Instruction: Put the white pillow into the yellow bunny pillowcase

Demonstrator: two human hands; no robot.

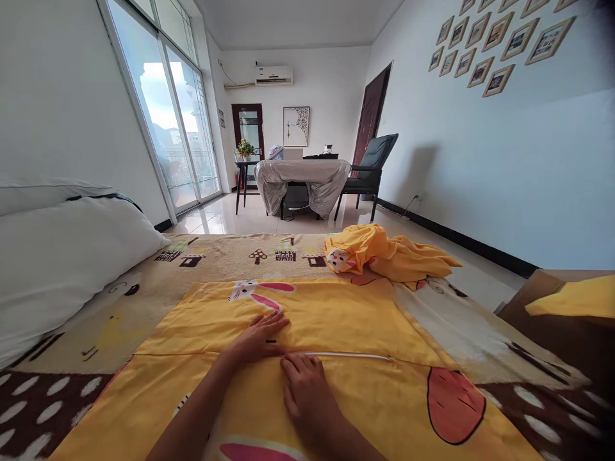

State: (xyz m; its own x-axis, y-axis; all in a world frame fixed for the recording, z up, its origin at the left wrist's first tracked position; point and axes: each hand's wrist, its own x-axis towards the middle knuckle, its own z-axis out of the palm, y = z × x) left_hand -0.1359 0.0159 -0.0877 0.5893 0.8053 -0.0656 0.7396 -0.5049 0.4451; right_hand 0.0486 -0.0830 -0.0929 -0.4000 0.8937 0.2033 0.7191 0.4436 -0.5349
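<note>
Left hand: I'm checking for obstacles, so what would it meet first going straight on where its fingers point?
Across the flat yellow fabric, the left hand would probably meet the bunched yellow cloth first; depth is unclear.

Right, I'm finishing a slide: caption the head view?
Left hand and right hand rest on yellow rabbit-print fabric near a white strip.
</note>
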